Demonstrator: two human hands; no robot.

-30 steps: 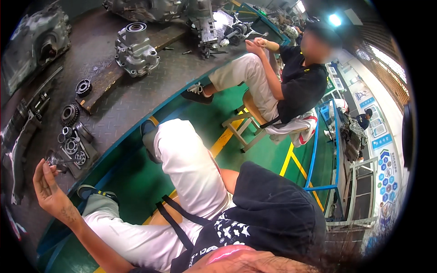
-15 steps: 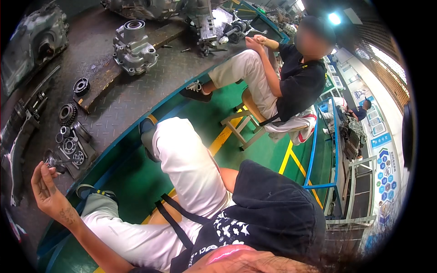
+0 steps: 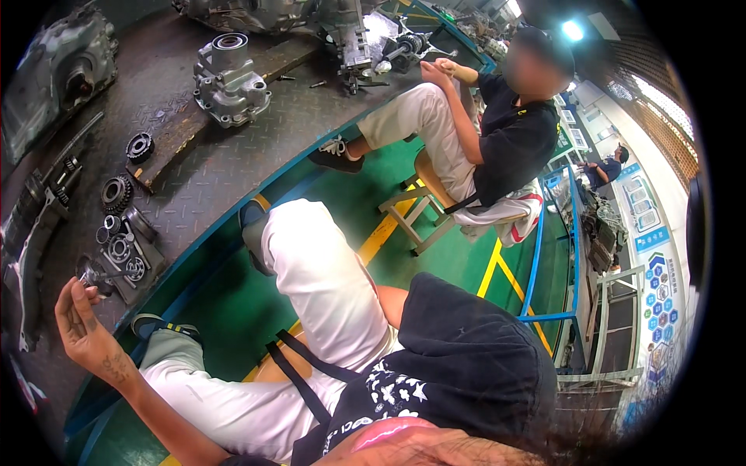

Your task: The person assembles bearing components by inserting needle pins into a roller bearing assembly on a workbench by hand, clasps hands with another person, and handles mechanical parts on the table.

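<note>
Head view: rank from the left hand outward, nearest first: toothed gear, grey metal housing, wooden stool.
From the left hand:
1. Dark toothed gear, on the steel plate just above the hand.
2. Grey cast-metal housing, farther up the plate.
3. Wooden stool, far right, on the green floor.

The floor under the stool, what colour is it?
Green, with yellow lines painted across it. The floor shows best in the head view, just beside the wooden stool.

You're in a mechanical workshop: grey checker-plate steel worktop carrying a cast aluminium gearbox housing, loose dark steel gears and bearing rings. Green painted floor with yellow lane lines, blue tube railing.
</note>
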